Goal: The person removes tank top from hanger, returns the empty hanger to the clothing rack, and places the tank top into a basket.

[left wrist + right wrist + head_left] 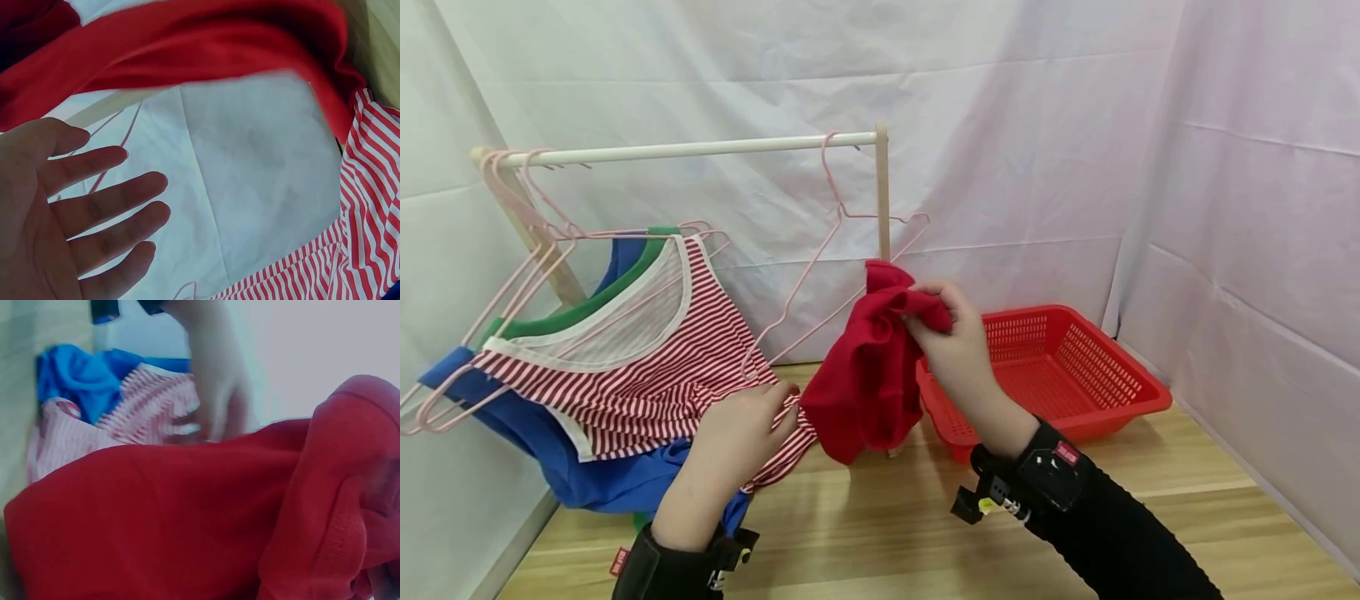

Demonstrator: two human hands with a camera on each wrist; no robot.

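A red fabric garment (872, 375) hangs bunched from my right hand (958, 342), whose thumb and fingers pinch its upper part. In the right wrist view the red cloth (156, 512) fills the lower half, with a thick folded edge on the right. My left hand (741, 429) is beside the garment's lower left side, overlapping the striped shirt in the head view. Its fingers are apart and slightly bent in the left wrist view, the palm (31, 231) bare. Just behind the red garment, a bare pink hanger (840, 207) hangs from the rail.
At left, a red-and-white striped shirt (647, 387), a green garment (576, 318) and a blue garment (595, 479) hang on pink hangers. The white rail (700, 151) has wooden posts (883, 192). A red plastic basket (1075, 427) stands on the wooden table (880, 533) at right.
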